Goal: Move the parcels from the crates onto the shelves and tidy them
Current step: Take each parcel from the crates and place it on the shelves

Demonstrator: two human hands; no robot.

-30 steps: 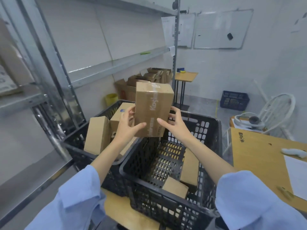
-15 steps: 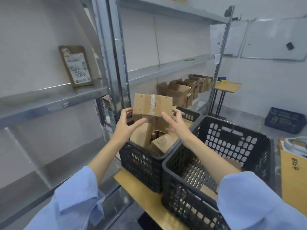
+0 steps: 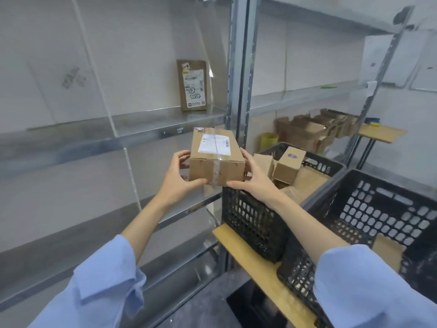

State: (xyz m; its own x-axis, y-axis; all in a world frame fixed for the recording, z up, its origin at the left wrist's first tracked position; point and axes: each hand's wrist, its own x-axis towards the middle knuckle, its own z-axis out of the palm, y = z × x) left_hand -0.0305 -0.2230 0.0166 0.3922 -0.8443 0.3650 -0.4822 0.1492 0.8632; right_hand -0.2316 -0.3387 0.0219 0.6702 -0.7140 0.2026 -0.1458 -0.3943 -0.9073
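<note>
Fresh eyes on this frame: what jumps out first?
A taped box held mid-air at centre between the left hand and right hand, in front of the metal shelf. On that shelf one flat parcel stands on end at the back. At right sit two black crates: the far crate holds small boxes, and little shows in the near crate.
</note>
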